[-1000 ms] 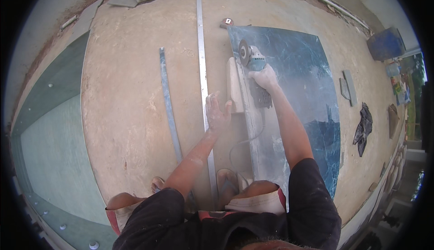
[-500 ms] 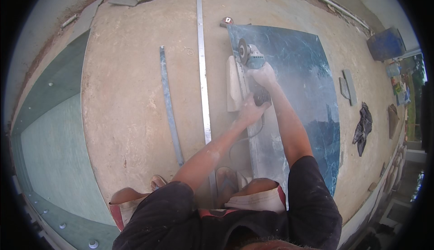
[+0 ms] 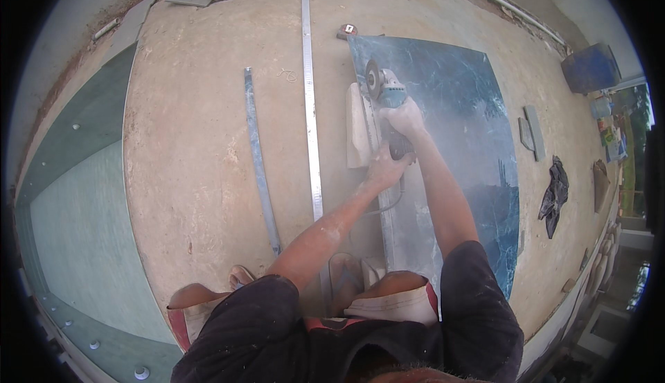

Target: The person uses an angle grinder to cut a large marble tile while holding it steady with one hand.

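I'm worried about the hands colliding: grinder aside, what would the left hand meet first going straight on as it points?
Past the grinder, the left hand would likely meet the right forearm; depth is unclear, so it might pass underneath.

one head-worn fisheye looks steeply down over left hand (image 3: 385, 167), right hand (image 3: 404, 117) and floor (image 3: 197, 134).

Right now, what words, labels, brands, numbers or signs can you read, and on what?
None can be read.
Angle grinder: no legible lettering on the part that shows.
Silvery straightedge: any markings are too small to read.
Small object with a white patch, perhaps a tape measure: too small to read.
Colourful packaging at far right: too small and blurred.
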The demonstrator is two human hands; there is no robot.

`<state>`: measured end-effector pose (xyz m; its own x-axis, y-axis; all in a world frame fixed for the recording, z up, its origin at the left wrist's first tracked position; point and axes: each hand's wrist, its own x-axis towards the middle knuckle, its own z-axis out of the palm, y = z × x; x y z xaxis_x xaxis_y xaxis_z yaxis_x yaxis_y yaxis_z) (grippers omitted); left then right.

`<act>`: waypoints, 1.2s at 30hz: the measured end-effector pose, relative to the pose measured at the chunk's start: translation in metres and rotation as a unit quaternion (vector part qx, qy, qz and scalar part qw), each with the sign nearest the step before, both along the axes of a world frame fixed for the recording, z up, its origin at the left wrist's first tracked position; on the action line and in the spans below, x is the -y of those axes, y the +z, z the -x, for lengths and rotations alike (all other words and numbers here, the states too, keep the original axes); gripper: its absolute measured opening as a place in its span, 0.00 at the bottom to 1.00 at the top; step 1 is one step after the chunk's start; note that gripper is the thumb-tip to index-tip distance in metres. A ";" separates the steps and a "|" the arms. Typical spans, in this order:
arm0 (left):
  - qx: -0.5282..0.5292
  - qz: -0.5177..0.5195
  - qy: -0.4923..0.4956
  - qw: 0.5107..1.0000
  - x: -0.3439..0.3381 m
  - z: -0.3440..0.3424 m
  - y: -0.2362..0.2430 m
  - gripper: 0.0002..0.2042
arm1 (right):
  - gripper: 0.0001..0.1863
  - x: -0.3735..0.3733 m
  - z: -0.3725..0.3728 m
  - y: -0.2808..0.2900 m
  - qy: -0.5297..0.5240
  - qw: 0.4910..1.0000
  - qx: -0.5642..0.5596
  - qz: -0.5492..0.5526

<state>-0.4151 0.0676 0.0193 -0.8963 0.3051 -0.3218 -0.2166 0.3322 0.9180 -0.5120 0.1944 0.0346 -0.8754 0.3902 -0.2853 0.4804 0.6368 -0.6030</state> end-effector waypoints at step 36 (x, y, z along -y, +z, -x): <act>-0.033 -0.025 -0.007 0.999 0.002 -0.017 0.000 0.30 | 0.33 0.011 -0.028 0.024 0.008 0.999 -0.022 0.033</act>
